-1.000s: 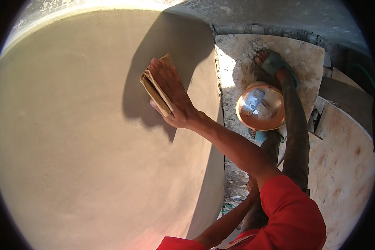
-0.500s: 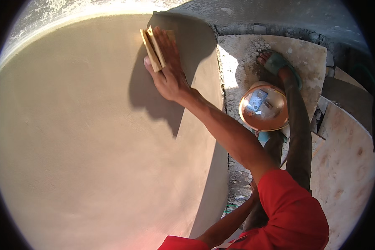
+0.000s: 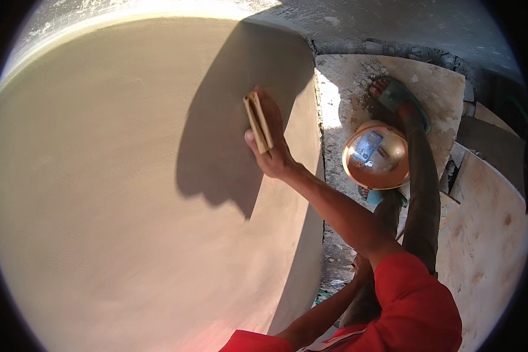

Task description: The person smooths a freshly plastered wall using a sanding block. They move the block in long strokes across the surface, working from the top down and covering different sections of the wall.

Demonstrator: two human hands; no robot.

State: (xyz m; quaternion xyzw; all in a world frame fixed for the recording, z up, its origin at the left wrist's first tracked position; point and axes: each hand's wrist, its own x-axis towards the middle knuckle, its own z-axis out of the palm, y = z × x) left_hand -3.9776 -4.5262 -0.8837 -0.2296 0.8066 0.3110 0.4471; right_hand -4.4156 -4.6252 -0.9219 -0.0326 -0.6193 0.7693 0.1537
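My right hand (image 3: pixel 274 154) is closed around a tan wooden float (image 3: pixel 258 124), with the thumb on its left side and the fingers mostly behind it in shadow. The float is over a broad, smooth, grey-brown plastered surface (image 3: pixel 100 176); whether it touches there I cannot make out. My head and arm cast a dark shadow around it. My left hand (image 3: pixel 362 267) rests low by my leg, partly behind my right arm, its fingers hidden.
A round orange basin (image 3: pixel 347 170) with liquid, a blue block and a small dark piece stands between my sandaled feet. Worn boards (image 3: pixel 481 217) lie to the right. Rubble lines the plaster's right edge, and a curved grey wall (image 3: pixel 358 23) closes the far side.
My right hand and the wooden float have moved toward me and to the right across the plastered surface. The left hand stays by the leg.
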